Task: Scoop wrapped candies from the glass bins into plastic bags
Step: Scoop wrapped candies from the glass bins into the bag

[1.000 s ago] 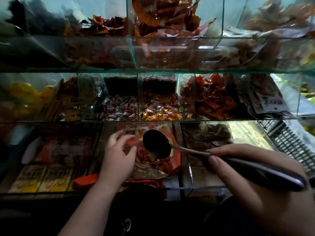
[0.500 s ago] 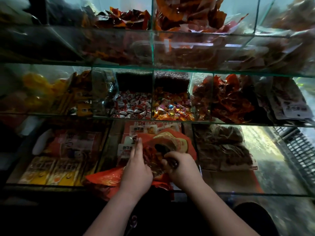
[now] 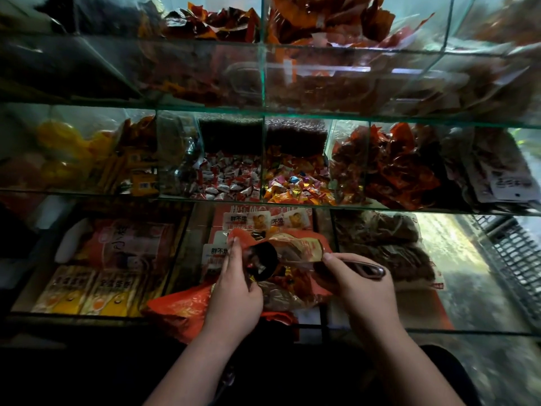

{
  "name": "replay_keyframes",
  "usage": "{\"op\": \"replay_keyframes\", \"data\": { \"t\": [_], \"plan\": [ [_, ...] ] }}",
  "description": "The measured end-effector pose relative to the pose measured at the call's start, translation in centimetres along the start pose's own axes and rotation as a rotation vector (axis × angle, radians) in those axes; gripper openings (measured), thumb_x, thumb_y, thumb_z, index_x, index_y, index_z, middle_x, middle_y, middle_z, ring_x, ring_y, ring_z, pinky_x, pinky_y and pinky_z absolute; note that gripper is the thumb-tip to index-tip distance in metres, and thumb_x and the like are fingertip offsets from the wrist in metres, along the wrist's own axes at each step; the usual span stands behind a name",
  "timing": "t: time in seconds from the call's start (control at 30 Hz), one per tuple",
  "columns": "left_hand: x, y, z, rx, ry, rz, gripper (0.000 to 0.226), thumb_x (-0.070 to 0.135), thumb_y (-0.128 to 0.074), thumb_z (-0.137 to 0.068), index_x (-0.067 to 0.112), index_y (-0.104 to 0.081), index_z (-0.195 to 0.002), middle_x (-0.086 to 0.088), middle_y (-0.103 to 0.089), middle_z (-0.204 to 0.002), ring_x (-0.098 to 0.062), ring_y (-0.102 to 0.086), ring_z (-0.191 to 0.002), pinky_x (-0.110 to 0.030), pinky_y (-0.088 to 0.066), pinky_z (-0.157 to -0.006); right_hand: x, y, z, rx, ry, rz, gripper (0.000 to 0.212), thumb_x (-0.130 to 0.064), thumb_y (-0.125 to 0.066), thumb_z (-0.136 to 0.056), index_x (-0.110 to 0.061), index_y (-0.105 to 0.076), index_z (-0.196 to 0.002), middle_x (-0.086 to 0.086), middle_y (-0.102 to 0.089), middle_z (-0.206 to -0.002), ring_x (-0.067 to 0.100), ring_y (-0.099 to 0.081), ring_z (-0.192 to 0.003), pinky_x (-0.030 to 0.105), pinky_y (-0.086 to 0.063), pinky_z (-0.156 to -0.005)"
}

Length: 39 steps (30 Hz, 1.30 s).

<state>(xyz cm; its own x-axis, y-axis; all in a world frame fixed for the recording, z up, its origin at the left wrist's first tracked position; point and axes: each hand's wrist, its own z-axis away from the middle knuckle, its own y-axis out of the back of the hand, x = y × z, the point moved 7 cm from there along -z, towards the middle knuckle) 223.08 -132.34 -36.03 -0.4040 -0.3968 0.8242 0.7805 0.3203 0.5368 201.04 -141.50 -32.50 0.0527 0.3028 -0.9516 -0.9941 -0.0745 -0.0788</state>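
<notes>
Head view: left hand (image 3: pixel 234 291) pinches rim of red-orange plastic bag (image 3: pixel 181 312); right hand (image 3: pixel 355 284) grips metal scoop (image 3: pixel 262 263), bowl at bag mouth. Risk: thin film slips, mouth sags, wrapped candies (image 3: pixel 295 189) from glass bin behind bag spill.

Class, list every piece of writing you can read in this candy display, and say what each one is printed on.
"胖不增": white label on a packet in the lower middle bin, beside the left hand.
"胖不": cut-off white label on the packet behind it.
Red headline banner above those labels: too blurred to read.
Yellow packets, lower left: unreadable.
White tag, far right: too small to read.
</notes>
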Motion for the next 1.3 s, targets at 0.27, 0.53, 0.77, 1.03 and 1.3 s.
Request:
{"op": "replay_keyframes", "data": {
  "t": [0.27,0.53,0.77,1.03,1.3],
  "plan": [
    [0.4,-0.6,0.2,-0.035,0.037,0.021,0.1,0.01,-0.057,-0.095,0.063,0.009,-0.148,0.015,-0.01,-0.167,-0.042,-0.053,-0.127,-0.048,-0.058,-0.086,0.2,-1.0,1.0,-0.07,0.177,0.274,0.01,-0.022,-0.085,-0.083,-0.03,-0.081,-0.08,-0.009,-0.08,-0.08,0.004,-0.076,-0.081,0.021,-0.059,-0.075],
    [-0.2,-0.1,-0.1,-0.025,0.065,0.097,0.094,0.009,-0.058,-0.095,0.052,-0.001,-0.155,0.013,-0.021,-0.165,-0.016,-0.051,-0.133,-0.019,-0.056,-0.079,1.5,-0.7,0.7,0.025,-0.012,0.081,0.006,-0.02,-0.084,-0.083,-0.024,-0.083,-0.078,0.002,-0.081,-0.079,0.016,-0.079,-0.08,0.034,-0.063,-0.077],
    [-0.5,0.0,0.0,0.016,0.038,0.06,0.088,0.015,-0.062,-0.095,0.045,-0.008,-0.157,0.017,-0.022,-0.161,0.0,-0.041,-0.133,-0.023,-0.047,-0.103,1.2,3.2,0.5,0.124,-0.213,-0.334,0.011,0.001,-0.076,-0.086,0.007,-0.074,-0.077,0.035,-0.074,-0.085,0.047,-0.076,-0.08,0.038,-0.063,-0.064],
    [0.6,0.4,-0.8,0.048,0.031,-0.187,0.084,0.049,-0.063,-0.094,0.033,-0.013,-0.16,0.004,-0.011,-0.168,-0.022,-0.02,-0.152,-0.043,-0.034,-0.114,0.9,4.4,2.1,0.078,-0.212,-0.391,0.011,-0.007,-0.075,-0.088,0.003,-0.074,-0.083,0.034,-0.074,-0.09,0.05,-0.075,-0.084,0.039,-0.063,-0.066],
    [2.0,0.9,-0.9,0.191,-0.006,-0.071,0.075,0.048,-0.063,-0.094,0.027,-0.027,-0.157,0.002,-0.035,-0.158,-0.021,-0.038,-0.143,-0.039,-0.036,-0.11,-0.5,5.1,3.1,0.063,-0.119,-0.349,0.009,-0.015,-0.081,-0.076,-0.007,-0.08,-0.078,0.032,-0.075,-0.089,0.049,-0.076,-0.085,0.04,-0.063,-0.071]
  ]
}}
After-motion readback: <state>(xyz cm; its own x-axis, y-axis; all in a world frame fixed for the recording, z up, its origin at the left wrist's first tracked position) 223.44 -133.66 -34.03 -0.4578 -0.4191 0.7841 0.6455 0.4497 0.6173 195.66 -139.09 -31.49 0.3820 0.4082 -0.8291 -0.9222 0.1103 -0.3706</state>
